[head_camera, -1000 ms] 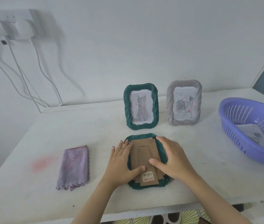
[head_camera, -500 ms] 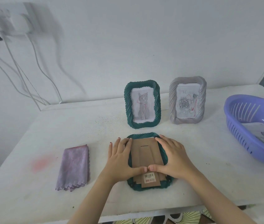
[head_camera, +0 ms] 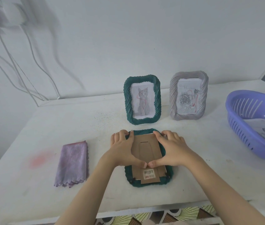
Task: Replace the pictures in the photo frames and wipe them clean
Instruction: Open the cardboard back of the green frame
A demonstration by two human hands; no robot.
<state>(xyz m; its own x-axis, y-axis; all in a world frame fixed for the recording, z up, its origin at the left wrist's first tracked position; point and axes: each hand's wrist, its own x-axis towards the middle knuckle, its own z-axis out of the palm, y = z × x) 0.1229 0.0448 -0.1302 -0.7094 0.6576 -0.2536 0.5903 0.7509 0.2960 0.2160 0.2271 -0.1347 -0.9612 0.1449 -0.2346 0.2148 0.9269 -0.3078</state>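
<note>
A green rope-edged photo frame (head_camera: pixel 169 180) lies face down near the table's front, its brown cardboard back (head_camera: pixel 146 148) and stand facing up. My left hand (head_camera: pixel 123 151) grips its left side with fingers curled over the top-left corner. My right hand (head_camera: pixel 173 149) grips the right side, fingers at the top-right corner. Both thumbs meet on the cardboard above a barcode sticker (head_camera: pixel 148 172). Behind it stand a green frame with a cat drawing (head_camera: pixel 142 100) and a grey frame with a rose drawing (head_camera: pixel 188 96). A folded purple cloth (head_camera: pixel 72 164) lies to the left.
A purple plastic basket (head_camera: pixel 240 127) holding loose pictures sits at the right edge of the white table (head_camera: pixel 31 192). White cables hang down the wall at the back left. A pink stain marks the table left of the cloth.
Both hands have slid up the face-down frame: fingers now hook over its top corners and the thumbs press together on the cardboard. My view has shifted slightly.
</note>
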